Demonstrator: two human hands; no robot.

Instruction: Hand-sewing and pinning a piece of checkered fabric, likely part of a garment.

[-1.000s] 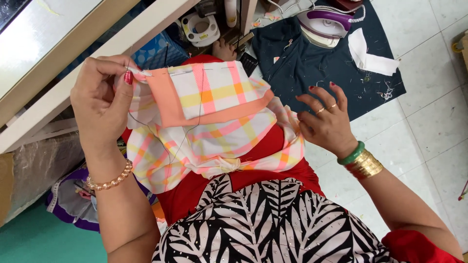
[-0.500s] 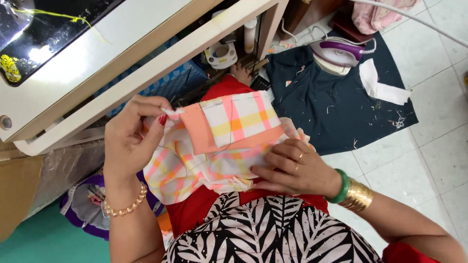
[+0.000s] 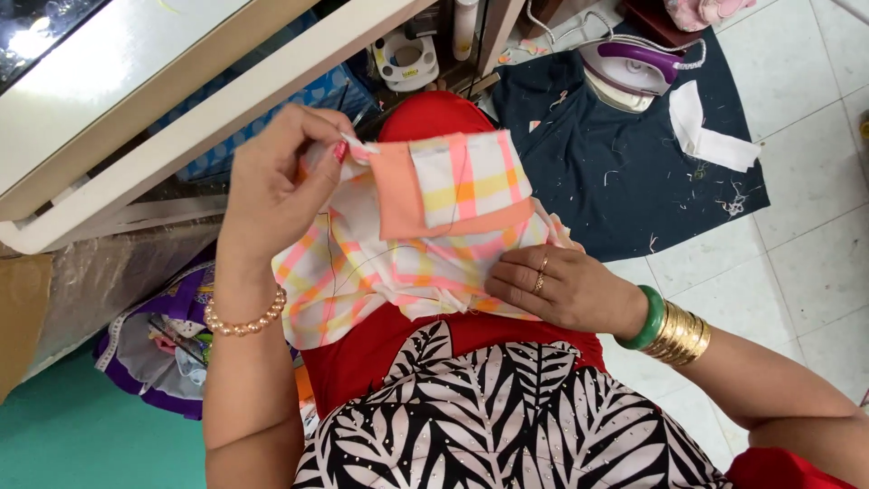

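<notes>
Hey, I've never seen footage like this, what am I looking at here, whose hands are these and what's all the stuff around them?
This is one picture from a camera worn on a person's head, looking down at their own lap and hands. There is no machine, only two bare hands. The left hand, with a pearl bracelet on its wrist, pinches the top corner of a checked cloth piece in pink, orange and yellow; a plain peach patch and a smaller checked patch sit on it. The right hand, wearing a green bangle and gold bangles, presses the cloth's lower edge against the lap. On the tiled floor ahead lies a dark blue cloth with a purple and white iron and a white scrap on it. A white table edge runs along the upper left.
</notes>
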